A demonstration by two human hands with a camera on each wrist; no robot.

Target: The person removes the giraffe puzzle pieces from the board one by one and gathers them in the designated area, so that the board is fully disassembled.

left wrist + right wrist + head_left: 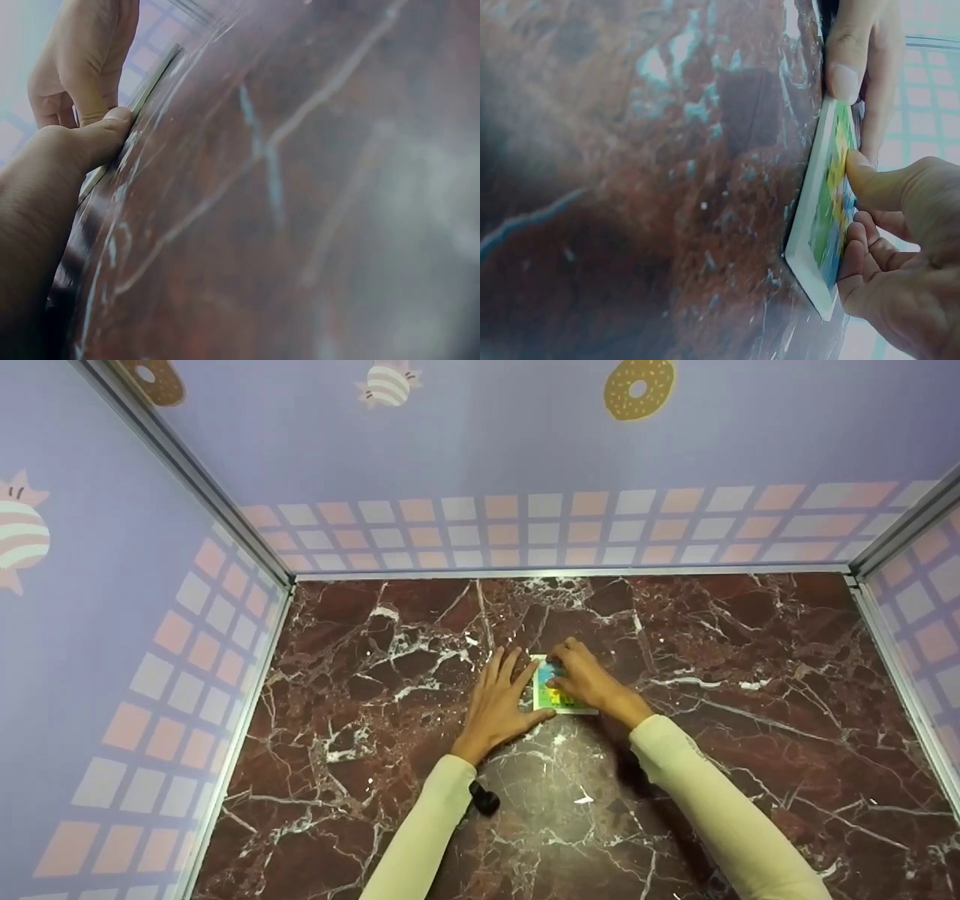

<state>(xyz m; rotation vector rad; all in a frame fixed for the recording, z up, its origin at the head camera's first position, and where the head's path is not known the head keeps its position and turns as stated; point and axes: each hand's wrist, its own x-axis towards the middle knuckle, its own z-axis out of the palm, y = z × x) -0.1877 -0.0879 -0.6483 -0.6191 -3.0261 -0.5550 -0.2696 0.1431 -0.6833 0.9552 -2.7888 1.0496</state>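
Note:
A small square picture board [546, 703] with a pale border and a green, yellow and blue picture lies flat on the marbled tabletop. My left hand [496, 706] rests at its left side, fingers nearly straight and spread, thumb on the near left corner. Over the picture's right part is my right hand [589, 679], palm down. The right wrist view shows its thumb [874, 180] on the picture and its other fingers [862, 251] curled against the surface, a little apart from the thumb. Whether they pinch a loose piece, I cannot tell. The board's right part is hidden beneath this hand.
The dark red, white-veined tabletop [360, 825] stretches around both hands. Lilac panels with pink and white squares stand at the back [480, 450], left [82, 622] and right [922, 607]. A small black device [484, 799] sits at the left wrist.

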